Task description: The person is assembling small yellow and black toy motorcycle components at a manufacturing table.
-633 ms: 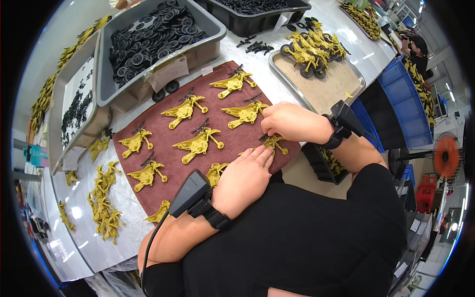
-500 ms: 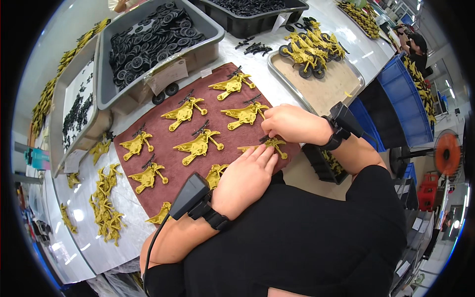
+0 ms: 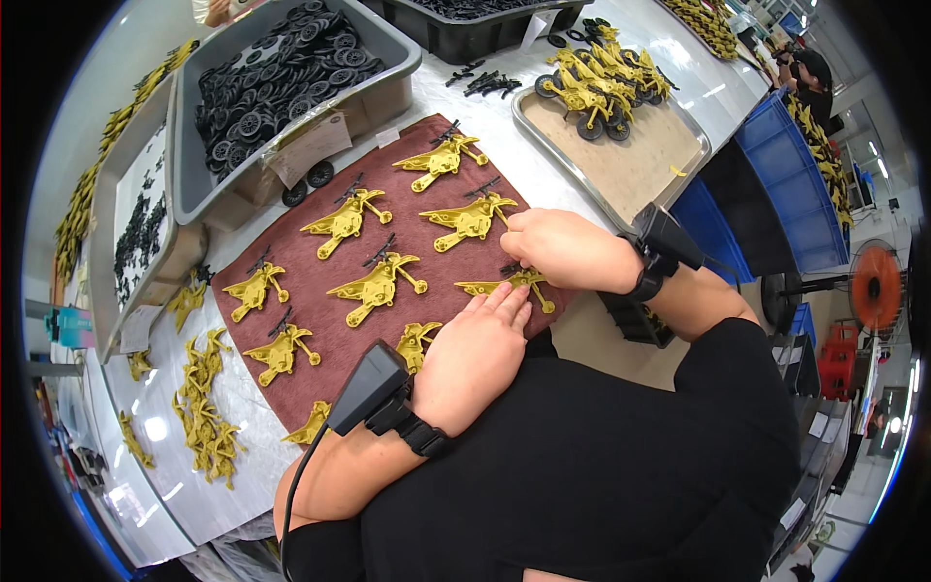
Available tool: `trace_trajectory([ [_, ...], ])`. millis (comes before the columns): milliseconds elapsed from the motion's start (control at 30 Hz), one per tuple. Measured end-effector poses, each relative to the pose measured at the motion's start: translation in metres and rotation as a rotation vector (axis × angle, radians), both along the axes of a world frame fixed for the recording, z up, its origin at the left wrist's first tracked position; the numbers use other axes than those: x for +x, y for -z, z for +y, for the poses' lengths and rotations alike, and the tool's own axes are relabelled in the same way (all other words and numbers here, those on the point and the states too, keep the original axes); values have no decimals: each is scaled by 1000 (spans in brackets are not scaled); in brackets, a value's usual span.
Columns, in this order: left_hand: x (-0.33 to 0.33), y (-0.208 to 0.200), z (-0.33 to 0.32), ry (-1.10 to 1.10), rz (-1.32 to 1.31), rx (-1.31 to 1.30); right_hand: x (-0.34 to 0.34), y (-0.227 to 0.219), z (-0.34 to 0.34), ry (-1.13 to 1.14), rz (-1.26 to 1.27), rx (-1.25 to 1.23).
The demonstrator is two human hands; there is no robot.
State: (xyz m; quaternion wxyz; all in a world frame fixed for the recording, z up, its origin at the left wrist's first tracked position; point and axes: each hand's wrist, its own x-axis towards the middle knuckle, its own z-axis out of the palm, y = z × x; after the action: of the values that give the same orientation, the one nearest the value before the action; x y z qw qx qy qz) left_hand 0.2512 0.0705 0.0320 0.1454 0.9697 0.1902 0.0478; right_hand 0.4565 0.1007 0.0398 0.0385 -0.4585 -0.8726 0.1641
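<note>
On a maroon cloth (image 3: 388,218), my left hand (image 3: 472,364) lies with its fingers stretched out flat over the lower side of a yellow toy motorcycle body (image 3: 478,287). My right hand (image 3: 567,250) is closed in a pinch at the top of that same body, on a small black handlebar (image 3: 509,270); its fingertips partly hide the piece. Other yellow bodies with black handlebars lie spaced out on the cloth, such as one motorcycle body (image 3: 470,219) just beyond my right hand. Another yellow body (image 3: 415,344) is partly covered by my left hand.
A grey bin of black wheels (image 3: 281,92) stands at the far left, beside a tray of small black parts (image 3: 141,228). Loose yellow bodies (image 3: 206,407) are heaped left. A metal tray (image 3: 635,179) at right holds assembled yellow motorcycles (image 3: 601,92). Two loose wheels (image 3: 320,175) lie by the bin.
The view has shifted slightly, so the cloth and bins sit a little farther left. Both hands stay at the same yellow body, with the right fingers still pinched at its handlebar.
</note>
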Motion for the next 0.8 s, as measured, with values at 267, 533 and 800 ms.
trace_trajectory([
  [267, 1, -1, 2, 9, 23, 1, -2, 2, -7, 60, -35, 89],
  [533, -3, -1, 1, 13, -17, -35, 22, 4, -2, 249, 321, -198],
  [800, -3, 2, 1, -8, -54, -60, 16, 1, -1, 194, 274, -143],
])
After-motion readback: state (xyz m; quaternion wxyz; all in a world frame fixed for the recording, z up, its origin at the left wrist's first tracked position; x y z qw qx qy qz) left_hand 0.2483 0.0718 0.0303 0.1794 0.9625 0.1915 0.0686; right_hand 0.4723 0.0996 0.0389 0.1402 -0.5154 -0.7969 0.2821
